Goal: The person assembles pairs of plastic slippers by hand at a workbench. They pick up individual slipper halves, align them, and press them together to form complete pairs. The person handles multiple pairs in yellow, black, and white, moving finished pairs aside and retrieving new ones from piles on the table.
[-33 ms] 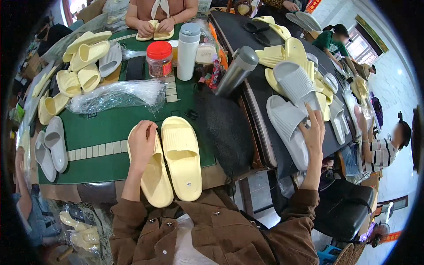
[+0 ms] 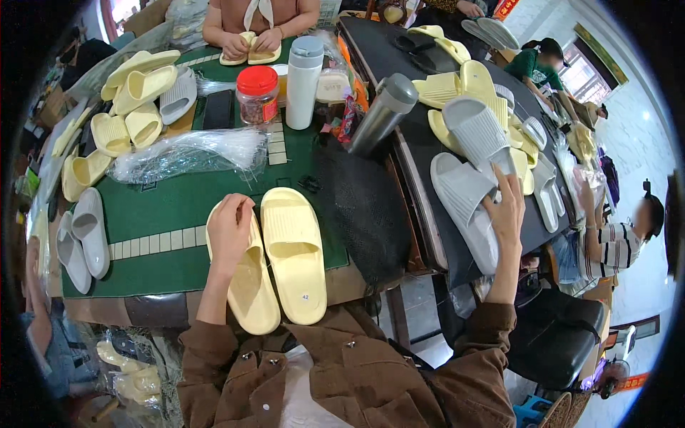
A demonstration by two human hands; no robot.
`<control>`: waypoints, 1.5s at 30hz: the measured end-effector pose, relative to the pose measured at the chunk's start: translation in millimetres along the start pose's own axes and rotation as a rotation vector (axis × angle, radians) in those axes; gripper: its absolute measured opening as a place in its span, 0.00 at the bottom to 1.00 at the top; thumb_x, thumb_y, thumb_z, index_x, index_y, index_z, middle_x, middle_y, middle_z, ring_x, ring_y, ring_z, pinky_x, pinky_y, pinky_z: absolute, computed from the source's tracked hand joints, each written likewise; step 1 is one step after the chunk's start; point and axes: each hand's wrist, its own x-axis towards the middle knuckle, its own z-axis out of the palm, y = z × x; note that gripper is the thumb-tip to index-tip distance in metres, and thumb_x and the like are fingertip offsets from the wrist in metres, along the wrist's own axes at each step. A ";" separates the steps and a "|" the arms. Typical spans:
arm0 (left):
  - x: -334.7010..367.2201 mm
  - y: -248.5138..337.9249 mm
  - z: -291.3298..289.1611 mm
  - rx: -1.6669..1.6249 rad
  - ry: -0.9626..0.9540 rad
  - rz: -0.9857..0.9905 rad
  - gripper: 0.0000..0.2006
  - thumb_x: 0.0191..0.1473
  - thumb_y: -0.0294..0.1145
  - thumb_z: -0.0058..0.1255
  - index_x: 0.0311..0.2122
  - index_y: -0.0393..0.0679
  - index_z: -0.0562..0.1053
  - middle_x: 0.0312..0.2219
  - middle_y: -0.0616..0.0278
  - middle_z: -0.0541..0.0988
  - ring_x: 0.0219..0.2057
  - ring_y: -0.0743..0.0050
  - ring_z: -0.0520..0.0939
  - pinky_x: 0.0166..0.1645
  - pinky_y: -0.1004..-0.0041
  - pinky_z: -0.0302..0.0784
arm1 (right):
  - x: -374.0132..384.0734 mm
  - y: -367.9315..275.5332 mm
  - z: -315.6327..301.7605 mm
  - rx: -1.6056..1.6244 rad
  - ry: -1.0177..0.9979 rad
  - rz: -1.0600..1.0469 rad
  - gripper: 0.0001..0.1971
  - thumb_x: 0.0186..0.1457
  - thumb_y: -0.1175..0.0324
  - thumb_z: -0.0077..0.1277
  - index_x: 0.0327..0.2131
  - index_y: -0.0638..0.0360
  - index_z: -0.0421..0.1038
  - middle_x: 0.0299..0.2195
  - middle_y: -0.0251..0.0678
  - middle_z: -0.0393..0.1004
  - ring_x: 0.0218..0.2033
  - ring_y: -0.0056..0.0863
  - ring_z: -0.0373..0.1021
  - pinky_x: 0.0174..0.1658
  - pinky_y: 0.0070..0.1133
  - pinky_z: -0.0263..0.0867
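Observation:
A pair of pale yellow slippers lies side by side at the near edge of the green-topped table. My left hand rests over the strap of the left yellow slipper, fingers curled together; whatever they pinch, if anything, is hidden. Beside it, the right yellow slipper is untouched. Over at the dark table on the right, my right hand grips the edge of a grey slipper, thumb and fingers on either side. Another grey slipper lies just beyond my fingertips.
A bundle of clear plastic strands, a red-lidded jar, a white bottle and a steel flask stand farther back. Grey slippers and a yellow pile lie left. A co-worker's hands hold small yellow slippers opposite.
My hands and the slippers stay where they were. On the far right, the hand of the person in the striped shirt has shifted slightly.

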 end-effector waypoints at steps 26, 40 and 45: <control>-1.4 -7.2 0.6 0.035 0.051 0.070 0.05 0.54 0.27 0.49 0.30 0.38 0.73 0.24 0.57 0.76 0.23 0.59 0.76 0.30 0.65 0.69 | 14.8 -36.3 -9.0 0.152 -0.060 -0.086 0.20 0.43 0.80 0.46 0.43 0.64 0.76 0.27 0.40 0.63 0.34 0.38 0.64 0.42 0.25 0.60; 0.0 -10.6 -1.0 -0.088 0.107 0.114 0.04 0.54 0.26 0.50 0.31 0.38 0.72 0.26 0.55 0.75 0.27 0.54 0.77 0.33 0.63 0.71 | -23.3 -63.7 -32.7 0.401 -0.257 -0.084 0.10 0.43 0.80 0.49 0.34 0.66 0.69 0.26 0.38 0.62 0.28 0.31 0.61 0.35 0.22 0.59; -4.5 14.3 -28.9 0.082 0.186 0.326 0.10 0.51 0.24 0.52 0.40 0.40 0.71 0.34 0.55 0.74 0.38 0.50 0.75 0.41 0.58 0.71 | -4.6 -53.0 -6.5 0.402 -0.138 0.130 0.06 0.49 0.81 0.46 0.33 0.65 0.64 0.25 0.37 0.62 0.27 0.30 0.60 0.34 0.21 0.59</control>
